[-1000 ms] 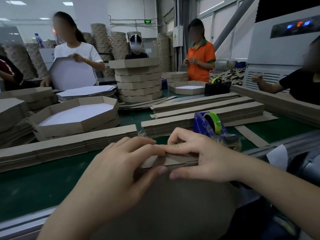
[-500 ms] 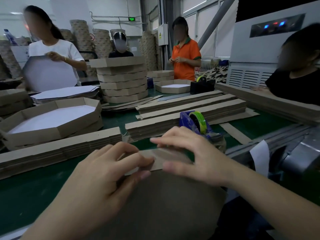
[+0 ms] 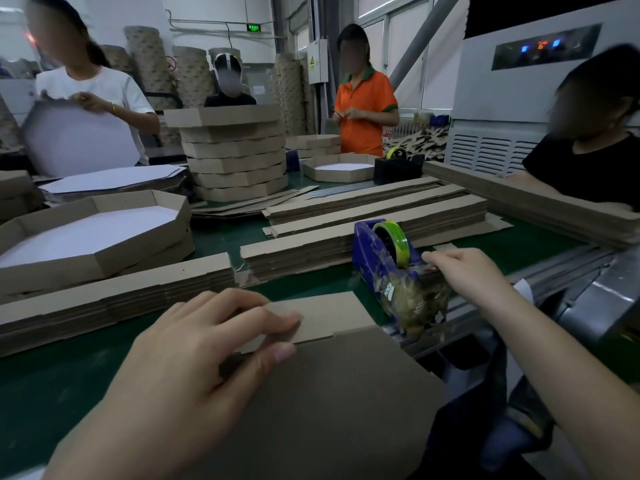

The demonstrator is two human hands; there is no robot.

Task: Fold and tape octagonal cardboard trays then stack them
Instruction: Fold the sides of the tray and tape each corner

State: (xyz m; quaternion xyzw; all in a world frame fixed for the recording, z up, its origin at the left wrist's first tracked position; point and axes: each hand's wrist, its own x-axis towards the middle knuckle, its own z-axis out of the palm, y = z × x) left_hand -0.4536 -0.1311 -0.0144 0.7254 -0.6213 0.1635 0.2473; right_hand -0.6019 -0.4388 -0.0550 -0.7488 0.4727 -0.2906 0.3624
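**Left hand pinches a tray flap while the right hand is at the tape dispenser**

Far beyond the left hand [image 3: 207,358] and off to its left, a person in a white shirt [image 3: 93,91] holds up a large white sheet [image 3: 79,140]. Nearer, still left of that hand, a finished octagonal tray [image 3: 138,249] with a white inner face sits on the green surface [image 3: 69,382]. A long pile of flat cardboard strips [image 3: 114,299] lies between it and the hand.

The left hand holds a brown cardboard tray blank [image 3: 329,410] that lies under it and spreads to its right, at the near edge of the surface. Its fingers lie over the blank's narrow flap [image 3: 325,313] and the thumb presses in below them, so the fold is pinched.

Straight beyond this hand, well apart from it, stands a tall stack of finished trays [image 3: 235,157]. A second pile of strips [image 3: 294,252] lies closer.

Between the two hands sits a blue tape dispenser [image 3: 370,258] carrying a green-yellow tape roll [image 3: 396,242].

The right hand [image 3: 464,275] is at the dispenser's right end. Its fingertips are curled and touch the dispenser just beside the roll. I cannot tell whether they grip any tape.

Beyond and to the right of this hand, a person in a black shirt [image 3: 588,168] sits at the far edge of the surface.
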